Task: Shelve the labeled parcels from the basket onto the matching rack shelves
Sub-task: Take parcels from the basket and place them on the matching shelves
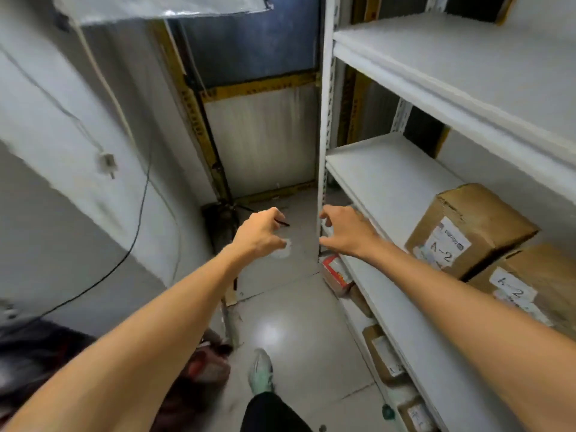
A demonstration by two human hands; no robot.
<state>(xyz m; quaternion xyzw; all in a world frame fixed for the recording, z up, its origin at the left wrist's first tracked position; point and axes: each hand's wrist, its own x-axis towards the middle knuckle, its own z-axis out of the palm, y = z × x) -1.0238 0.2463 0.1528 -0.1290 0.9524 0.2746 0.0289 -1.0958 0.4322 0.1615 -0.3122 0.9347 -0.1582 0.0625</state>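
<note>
My left hand (261, 234) and right hand (346, 231) hung released, empty, beside the white metal rack (389, 169) bearing brown cardboard parcels (473, 226).

middle shelf (383, 169) bare left of A-2 boxes (467, 232), narrow floor aisle (290, 332) open

— Anything readable on the middle shelf (389, 169)?
— Yes. The cardboard box (486, 219) has a white label (444, 246) with "A-2" handwritten on it; the small print above is a blur.
— And the second box (542, 269)?
— Its paper slip (511, 285) also says "A-2".
— Lower down?
— The lower boxes (378, 353) and the red package (335, 272) carry print too blurred to read.
</note>
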